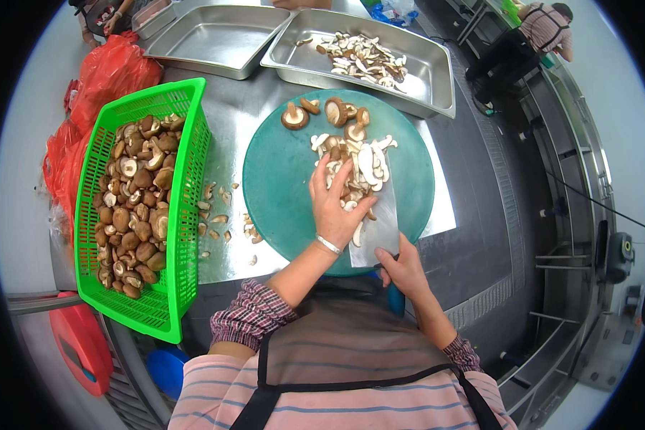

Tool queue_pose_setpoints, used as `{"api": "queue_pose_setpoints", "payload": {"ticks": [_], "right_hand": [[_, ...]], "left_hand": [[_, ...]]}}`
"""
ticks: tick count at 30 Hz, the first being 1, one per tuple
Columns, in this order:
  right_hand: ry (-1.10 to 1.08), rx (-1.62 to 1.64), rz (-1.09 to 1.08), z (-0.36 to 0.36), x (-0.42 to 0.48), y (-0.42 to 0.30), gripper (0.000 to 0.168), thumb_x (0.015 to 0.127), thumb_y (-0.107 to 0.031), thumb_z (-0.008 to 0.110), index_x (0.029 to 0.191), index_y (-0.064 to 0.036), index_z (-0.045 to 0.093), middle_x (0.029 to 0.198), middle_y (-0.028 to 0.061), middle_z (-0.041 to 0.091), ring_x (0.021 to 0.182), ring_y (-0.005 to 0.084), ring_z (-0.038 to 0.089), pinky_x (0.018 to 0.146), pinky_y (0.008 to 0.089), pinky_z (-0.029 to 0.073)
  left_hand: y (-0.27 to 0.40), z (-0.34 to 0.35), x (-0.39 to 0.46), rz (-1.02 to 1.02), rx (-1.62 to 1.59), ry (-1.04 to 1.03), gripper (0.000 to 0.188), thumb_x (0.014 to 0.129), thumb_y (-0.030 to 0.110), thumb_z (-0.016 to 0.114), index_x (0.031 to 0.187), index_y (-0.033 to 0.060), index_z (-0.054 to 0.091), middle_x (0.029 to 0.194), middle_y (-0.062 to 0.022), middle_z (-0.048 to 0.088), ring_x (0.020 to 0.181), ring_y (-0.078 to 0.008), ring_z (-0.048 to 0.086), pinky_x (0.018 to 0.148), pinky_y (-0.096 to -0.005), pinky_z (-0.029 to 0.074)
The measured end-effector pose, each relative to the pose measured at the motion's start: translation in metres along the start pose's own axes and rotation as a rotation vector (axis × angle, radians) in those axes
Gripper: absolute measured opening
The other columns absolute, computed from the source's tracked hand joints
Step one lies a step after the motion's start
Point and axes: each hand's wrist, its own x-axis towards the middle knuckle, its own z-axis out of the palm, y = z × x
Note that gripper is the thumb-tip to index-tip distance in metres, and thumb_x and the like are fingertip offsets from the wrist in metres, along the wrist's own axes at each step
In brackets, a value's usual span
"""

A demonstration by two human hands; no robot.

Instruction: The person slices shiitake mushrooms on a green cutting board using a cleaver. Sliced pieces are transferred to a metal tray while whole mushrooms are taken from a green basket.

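Observation:
On a round green cutting board, my right hand grips the handle of a wide-bladed cleaver. The blade lies nearly flat, with sliced shiitake mushrooms on and beside it. My left hand rests over the slices with fingers spread, touching them at the blade's left side; what lies under the palm is hidden. Several whole shiitake mushrooms sit at the board's far edge. Beyond the board, a steel pan holds more slices.
A green plastic basket of whole shiitakes stands left, beside red plastic bags. Cut stem pieces lie between basket and board. Another steel pan stands at the back. A person is at the far right, another at the far left.

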Motion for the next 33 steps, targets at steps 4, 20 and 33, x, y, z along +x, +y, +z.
{"api": "queue_pose_setpoints", "payload": {"ticks": [4,20,33], "right_hand": [[-0.094,0.028,-0.02,-0.018,0.013,-0.008,0.05,0.094,-0.006,0.061,0.139,0.005,0.041,0.092,0.0083,0.063,0.048,0.0081,0.052,0.042,0.024,0.044],[-0.433,1.219,0.497,-0.198,0.283,-0.122,0.022,0.1,-0.019,0.057,0.101,0.003,0.055,0.054,-0.0041,0.046,0.045,0.0076,0.048,0.043,0.0198,0.041],[-0.435,0.252,0.081,-0.227,0.168,-0.075,0.044,0.09,-0.018,0.065,0.123,0.008,0.05,0.074,0.0075,0.059,0.04,0.0058,0.044,0.036,0.0231,0.04]], "left_hand": [[0.017,0.002,0.014,0.009,0.048,0.066,0.075,0.062,0.019,0.088,0.131,0.0107,0.06,0.147,-0.02,0.038,0.131,-0.04,0.039,0.108,-0.0487,0.036],[0.024,0.182,0.301,-0.048,-0.317,-0.189,0.042,0.098,0.027,0.059,0.134,0.0047,0.06,0.128,-0.011,0.064,0.116,-0.0172,0.059,0.101,-0.03,0.044],[-0.083,-0.018,0.114,-0.43,-0.042,0.154,0.015,0.093,0.004,0.062,0.104,0.0012,0.072,0.1,-0.0048,0.072,0.092,-0.0109,0.065,0.084,-0.0263,0.051]]}}
